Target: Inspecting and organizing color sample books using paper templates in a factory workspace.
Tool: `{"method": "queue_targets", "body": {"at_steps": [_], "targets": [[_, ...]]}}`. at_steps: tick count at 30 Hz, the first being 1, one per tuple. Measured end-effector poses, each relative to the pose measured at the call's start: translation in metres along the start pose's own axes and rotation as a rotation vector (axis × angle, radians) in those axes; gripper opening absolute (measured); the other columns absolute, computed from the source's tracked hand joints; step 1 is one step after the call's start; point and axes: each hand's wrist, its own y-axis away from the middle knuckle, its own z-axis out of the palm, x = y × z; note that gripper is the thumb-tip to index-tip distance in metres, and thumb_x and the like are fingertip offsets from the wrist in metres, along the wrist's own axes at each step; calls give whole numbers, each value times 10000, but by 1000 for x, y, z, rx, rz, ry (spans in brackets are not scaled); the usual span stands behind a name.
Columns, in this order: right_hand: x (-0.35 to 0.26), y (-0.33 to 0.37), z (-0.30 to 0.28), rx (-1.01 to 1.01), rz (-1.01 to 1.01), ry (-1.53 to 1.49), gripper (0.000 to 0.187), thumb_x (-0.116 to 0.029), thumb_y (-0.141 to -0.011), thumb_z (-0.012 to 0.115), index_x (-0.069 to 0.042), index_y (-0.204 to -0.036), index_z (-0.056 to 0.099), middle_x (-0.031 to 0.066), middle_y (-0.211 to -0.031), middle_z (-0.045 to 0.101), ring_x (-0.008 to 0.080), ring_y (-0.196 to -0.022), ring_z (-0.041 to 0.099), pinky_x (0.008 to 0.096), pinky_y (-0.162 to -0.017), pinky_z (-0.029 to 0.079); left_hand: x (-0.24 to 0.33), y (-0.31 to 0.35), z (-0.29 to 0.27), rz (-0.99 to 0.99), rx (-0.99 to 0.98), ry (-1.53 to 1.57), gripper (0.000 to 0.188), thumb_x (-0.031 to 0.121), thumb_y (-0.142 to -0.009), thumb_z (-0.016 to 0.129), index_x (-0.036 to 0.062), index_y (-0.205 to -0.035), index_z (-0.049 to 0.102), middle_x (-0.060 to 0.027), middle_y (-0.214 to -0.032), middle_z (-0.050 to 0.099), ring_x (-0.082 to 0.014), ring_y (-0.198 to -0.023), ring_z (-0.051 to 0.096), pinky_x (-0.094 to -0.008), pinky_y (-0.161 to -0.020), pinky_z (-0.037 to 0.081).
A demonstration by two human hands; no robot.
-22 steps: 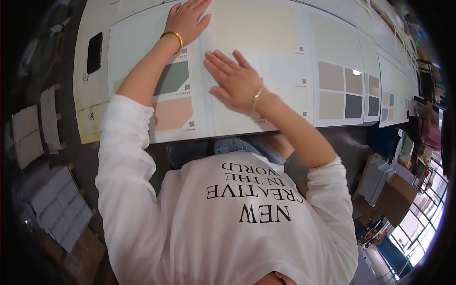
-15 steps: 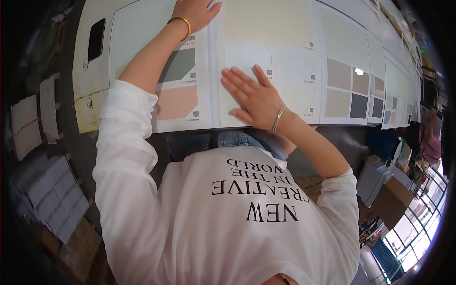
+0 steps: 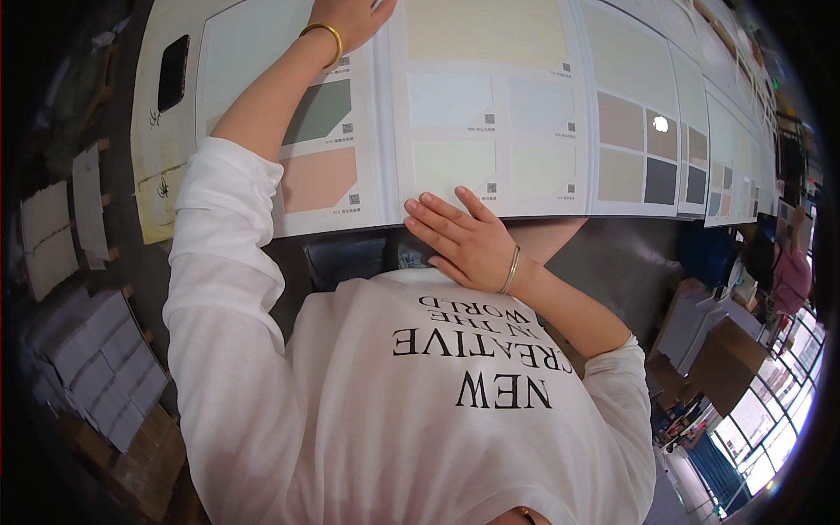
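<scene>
A wide white colour-sample folder (image 3: 378, 188) lies unfolded in front of me, with green, peach, cream and grey swatches. My left hand (image 3: 352, 19) rests near the fold of its left panel, the thumb stretched out to the right; the other fingers are mostly cut off by the upper edge of the picture. At the near edge of the middle panel, my right hand (image 3: 468, 241) is flat with fingers extended. Its fingertips touch or hover over that edge; I cannot tell which. Nothing shows in its grasp. The peach swatch (image 3: 319, 179) lies beside my left forearm.
A dark phone (image 3: 175, 72) lies at the left, near a yellowish sheet (image 3: 153, 206) with handwritten marks. More swatch panels (image 3: 731, 162) stretch away to the right. Stacks of white sheets (image 3: 101, 354) stand on the left, and a cardboard box (image 3: 728, 363) at the lower right.
My right hand has slid from the middle panel down toward me, uncovering its pale swatches. My left hand has shifted slightly left and away.
</scene>
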Motion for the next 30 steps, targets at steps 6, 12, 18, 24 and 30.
{"method": "queue_targets", "body": {"at_steps": [6, 12, 18, 24, 30], "targets": [[-6, -4, -5, 28, -23, -26, 584, -279, -963, 524, -175, -1519, 377, 3, -1607, 312, 170, -1486, 274, 473, -1220, 133, -38, 15, 38, 242, 411, 488, 433, 250, -933, 593, 31, -1306, 597, -152, -1338, 609, -289, -1270, 544, -454, -1071, 401], [0, 5, -6, 49, 13, -57, 568, -258, -940, 558, -179, -1485, 421, 8, -1611, 304, 168, -1488, 270, 481, -1221, 138, 35, 90, 1, 127, -143, -79, 596, 384, -967, 541, 199, -1511, 382, 26, -1599, 325, -230, -1465, 300, -535, -1180, 207], [0, -3, -7, 337, 142, -497, 657, -204, -872, 628, -65, -1477, 412, 126, -1581, 344, 291, -1461, 335, 505, -1206, 171, 84, 194, -36, 242, -315, 79, 718, 351, -861, 674, 179, -1505, 407, -38, -1597, 330, -285, -1467, 290, -576, -1178, 166], [6, -43, 6, 332, 290, -71, 756, -465, -919, 573, -23, -1495, 365, 125, -1595, 309, 243, -1504, 230, 494, -1212, 156, 92, 222, -41, 278, -293, 170, 742, 390, -758, 764, 169, -1425, 525, -65, -1559, 396, -318, -1447, 325, -604, -1166, 177], [61, 1, -18, 300, 611, 108, 725, -440, -952, 522, -81, -1543, 302, 67, -1620, 276, 195, -1501, 234, 503, -1214, 134, 94, 229, -36, 294, -263, 134, 661, 400, -792, 729, 165, -1387, 561, -61, -1530, 442, -324, -1423, 369, -603, -1150, 216]]}}
